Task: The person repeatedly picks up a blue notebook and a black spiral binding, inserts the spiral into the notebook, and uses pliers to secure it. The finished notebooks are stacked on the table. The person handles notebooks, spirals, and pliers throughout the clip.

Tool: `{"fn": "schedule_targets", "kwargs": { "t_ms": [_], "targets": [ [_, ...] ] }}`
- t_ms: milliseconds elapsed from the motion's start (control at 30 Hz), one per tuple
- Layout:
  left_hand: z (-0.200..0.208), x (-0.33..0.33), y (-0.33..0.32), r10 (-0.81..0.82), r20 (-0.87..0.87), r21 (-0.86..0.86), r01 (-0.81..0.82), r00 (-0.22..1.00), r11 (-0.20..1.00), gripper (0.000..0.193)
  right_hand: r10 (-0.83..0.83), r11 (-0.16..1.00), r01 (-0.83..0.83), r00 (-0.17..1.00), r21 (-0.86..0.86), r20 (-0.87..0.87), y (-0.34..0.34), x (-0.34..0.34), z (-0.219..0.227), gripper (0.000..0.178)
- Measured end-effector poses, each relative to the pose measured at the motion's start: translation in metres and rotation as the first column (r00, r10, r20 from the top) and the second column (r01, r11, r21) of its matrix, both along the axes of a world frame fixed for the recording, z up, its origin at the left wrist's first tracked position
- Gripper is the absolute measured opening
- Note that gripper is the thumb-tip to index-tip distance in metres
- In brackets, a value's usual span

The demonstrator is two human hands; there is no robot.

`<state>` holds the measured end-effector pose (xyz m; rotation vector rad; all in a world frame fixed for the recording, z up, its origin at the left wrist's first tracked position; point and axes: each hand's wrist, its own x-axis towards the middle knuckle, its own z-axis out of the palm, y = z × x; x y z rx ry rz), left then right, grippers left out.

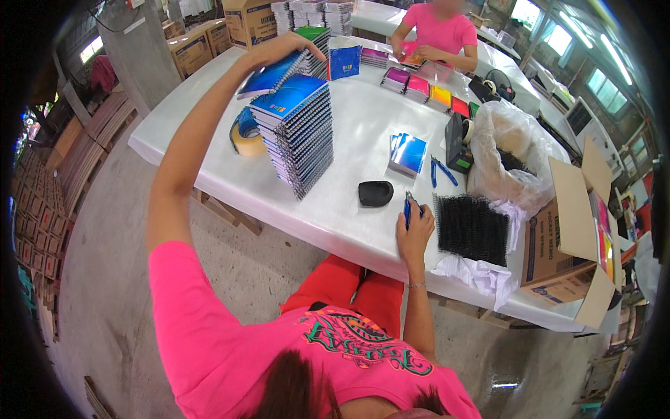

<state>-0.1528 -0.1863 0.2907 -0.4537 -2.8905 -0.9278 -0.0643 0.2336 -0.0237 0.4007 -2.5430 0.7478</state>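
Note:
My left hand (287, 47) reaches to the far left of the table, its fingers curled over the wire-bound edge of a tilted blue spiral notebook (269, 77). Just nearer stands a tall stack of blue spiral notebooks (296, 133), coils facing right. Behind my left hand is another stack with a green notebook (313, 32) on top. Close to the table's front edge, my right hand (416, 234) is closed around blue-handled cutting pliers (408, 202), jaws pointing away from me. A black cup-like object (375, 193) lies left of that hand, and black wire coils (473, 227) lie right of it.
A tape roll (248, 136) sits beside the tall stack. Blue booklets (407, 153), a second pair of pliers (442, 172), a tape dispenser (458, 143), a plastic bag (513, 150) and an open carton (558, 244) occupy the right. Across the table, a person in pink (440, 31) handles notebooks.

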Motion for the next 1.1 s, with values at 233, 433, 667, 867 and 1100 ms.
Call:
{"fn": "schedule_targets", "kwargs": {
  "t_ms": [233,433,667,867,1100],
  "targets": [
    [-0.007,0.012,0.038,-0.044,0.013,-0.244,0.046,0.999,0.969,0.041,0.002,1.0,-0.002,1.0,-0.011,-0.001,-0.002,0.002,0.001,0.047],
    [-0.028,-0.002,0.038,-0.031,0.027,-0.16,0.035,0.999,0.987,0.043,0.014,0.999,-0.013,1.0,-0.031,0.008,-0.001,0.002,0.0,0.046],
    [-0.038,-0.004,0.038,-0.093,-0.09,-0.15,0.079,0.992,0.986,0.046,0.01,0.999,-0.01,1.0,-0.044,0.001,0.001,0.002,0.001,0.046],
    [-0.044,-0.006,0.04,-0.14,-0.127,-0.19,0.114,0.982,0.975,0.046,0.017,0.999,-0.018,1.0,-0.042,-0.017,0.0,0.003,0.002,0.046],
    [-0.048,-0.003,0.04,-0.162,-0.171,-0.107,0.145,0.972,0.984,0.042,0.02,0.999,-0.02,1.0,-0.029,-0.004,0.001,0.003,0.004,0.047]
  ]
}}
